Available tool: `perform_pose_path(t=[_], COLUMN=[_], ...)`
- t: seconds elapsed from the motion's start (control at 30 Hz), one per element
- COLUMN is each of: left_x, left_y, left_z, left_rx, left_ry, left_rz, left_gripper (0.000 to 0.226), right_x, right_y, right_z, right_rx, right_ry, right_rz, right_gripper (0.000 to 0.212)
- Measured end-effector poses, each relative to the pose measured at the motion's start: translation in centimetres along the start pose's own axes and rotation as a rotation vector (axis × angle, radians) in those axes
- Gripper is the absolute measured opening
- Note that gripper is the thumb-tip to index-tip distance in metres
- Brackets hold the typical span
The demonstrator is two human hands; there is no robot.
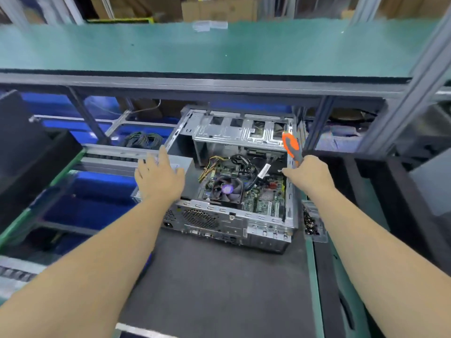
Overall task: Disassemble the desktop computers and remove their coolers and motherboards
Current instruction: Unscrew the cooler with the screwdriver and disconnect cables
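On dark mat [219,276], opened computer [234,191]

The screwdriver [292,150] shaft is hidden behind the right hand [310,174]; the small tray's [314,220] contents are too small to identify.

A dark grey desk [219,276] fills the lower middle, edged on its right by a green strip [311,276]. Above its far edge runs a wide shelf [170,50] with a green mat, carried on grey metal rails and posts [400,113]. Brown cardboard boxes [219,8] stand beyond the shelf. Past the desk's left edge sit blue bins [97,191], one holding a coil of dark cable [144,140]. A roller track [112,157] lies near the far left corner. Light is even and bright.
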State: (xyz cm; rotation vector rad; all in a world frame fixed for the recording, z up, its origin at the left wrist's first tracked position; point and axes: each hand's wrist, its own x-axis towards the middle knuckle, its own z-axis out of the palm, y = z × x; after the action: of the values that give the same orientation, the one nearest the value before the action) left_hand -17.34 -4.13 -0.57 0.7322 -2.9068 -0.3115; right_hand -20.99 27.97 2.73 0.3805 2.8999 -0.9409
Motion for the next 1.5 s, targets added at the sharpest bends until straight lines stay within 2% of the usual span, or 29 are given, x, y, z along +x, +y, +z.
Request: perform_pose_path(t=[0.07, 0.13, 0.2, 0.33, 0.47, 0.67, 0.77, 0.83, 0.97, 1.1, 1.23, 1.33, 1.37, 1.43, 1.47, 1.5], left_x=[2.1, 3.6, 4.1, 3.6, 3.3, 0.6, 0.7, 0.9, 0.8, 1.3, 1.2, 1.3, 1.3, 1.3, 1.4, 1.7], left_y=[-0.1, -0.5, -0.8, -0.2, -0.1, 0.0, 0.2, 0.4, 0.8, 0.7, 0.5, 0.7, 0.7, 0.7, 0.8, 1.1], left_z=[-0.8, -1.3, -1.2, -0.3, -0.4, -0.2, -0.5, -0.6, -0.4, 0.0, 0.3, 0.6, 0.7, 0.5, 0.4, 0.1], left_rx=[-0.083, -0.111, -0.123, -0.093, -0.058, -0.072, -0.084, -0.072, -0.039, -0.037, -0.041, -0.047, -0.032, 0.021, 0.041, 0.055], left_ry=[-0.114, -0.16, -0.114, -0.006, 0.007, 0.029, -0.007, -0.023, -0.032, -0.033, 0.026, 0.022, 0.009, 0.048, 0.103, 0.161], left_rz=[-0.067, -0.081, -0.067, -0.061, -0.036, -0.02, -0.037, -0.025, 0.125, 0.173, 0.191, 0.204, 0.205, 0.256, 0.336, 0.453], left_gripper=[0.063, 0.05, 0.043, 0.043, 0.041, 0.044, 0.043, 0.044, 0.054, 0.054, 0.038, 0.036, 0.039, 0.046, 0.048, 0.047], right_x=[-0.2, -0.4, -0.6, -1.0, -1.3, -2.1, -2.2, -2.2, -2.5, -3.8, -4.8, -4.4, -4.0, -3.0, -2.7, -2.4], right_y=[0.1, 0.0, -0.3, -0.3, -0.2, 1.4, 1.0, -0.5, -6.6, -13.1, -16.6, -18.1, -18.4, -18.5, -18.6, -18.8], right_z=[0.4, 0.8, 1.1, 1.8, 1.8, 1.4, 0.3, -1.3, -6.0, -11.0, -13.2, -12.7, -12.2, -10.9, -10.1, -9.3], right_rx=[-0.033, -0.101, -0.187, -0.268, -0.306, -0.333, -0.338, -0.26, 0.091, 0.203, 0.282, 0.398, 0.457, 0.538, 0.572, 0.6], right_ry=[0.033, 0.074, 0.106, 0.164, 0.175, 0.188, 0.196, 0.303, 0.572, 0.737, 0.789, 0.755, 0.732, 0.683, 0.652, 0.636], right_rz=[0.018, 0.03, 0.025, 0.0, -0.012, 0.0, -0.026, -0.096, -0.356, -0.544, -0.662, -0.685, -0.677, -0.659, -0.642, -0.635], right_gripper=[0.037, 0.039, 0.033, 0.026, 0.024, 0.029, 0.039, 0.04, 0.025, 0.03, 0.034, 0.036, 0.033, 0.013, 0.019, 0.043])
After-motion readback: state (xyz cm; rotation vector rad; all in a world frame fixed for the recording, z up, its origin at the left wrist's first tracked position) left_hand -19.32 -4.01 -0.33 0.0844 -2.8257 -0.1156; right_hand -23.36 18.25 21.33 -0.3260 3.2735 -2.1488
